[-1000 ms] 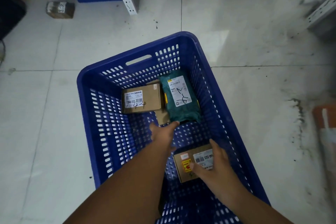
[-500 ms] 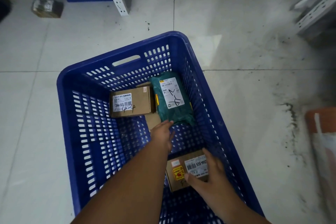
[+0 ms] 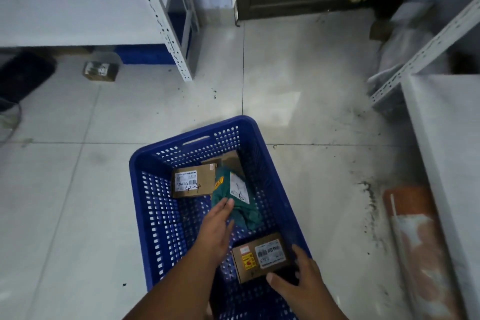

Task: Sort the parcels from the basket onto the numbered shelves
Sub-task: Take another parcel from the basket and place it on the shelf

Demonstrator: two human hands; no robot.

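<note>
Clearly early in the sort — three parcels in plain view inside the blue basket (image 3: 145, 205), plus a brown edge of what may be a fourth peeking out behind the green one. Nothing seen delivered: one blurred pink item on the left shelf (image 3: 65, 8), too smeared to name, and no shelf numbers legible. Left hand (image 3: 215, 226) with fingers extended, fingertips (image 3: 226, 204) on the crumpled green mailer (image 3: 241, 205), which sits tilted against the labelled brown box (image 3: 192, 183) at the far end; grip not closed, more a touch than a hold. Right hand (image 3: 298, 283) curled round the near corner of the second brown box (image 3: 259, 257), thumb at its lower edge, fingers along its right side — grasping, though not yet clear of the basket floor, as far as can be told. Left to do, by this judgement: lift both, read the handwritten marks, carry to the matching shelf, then return for the rest. High perforated walls on every side of the basket, the right wall just beside the held box, so straight up looks the cleanest exit. Open tiled floor (image 3: 298, 73) ahead between the left shelf and the right shelf (image 3: 446, 138); slotted metal uprights at both shelf corners worth avoiding
</note>
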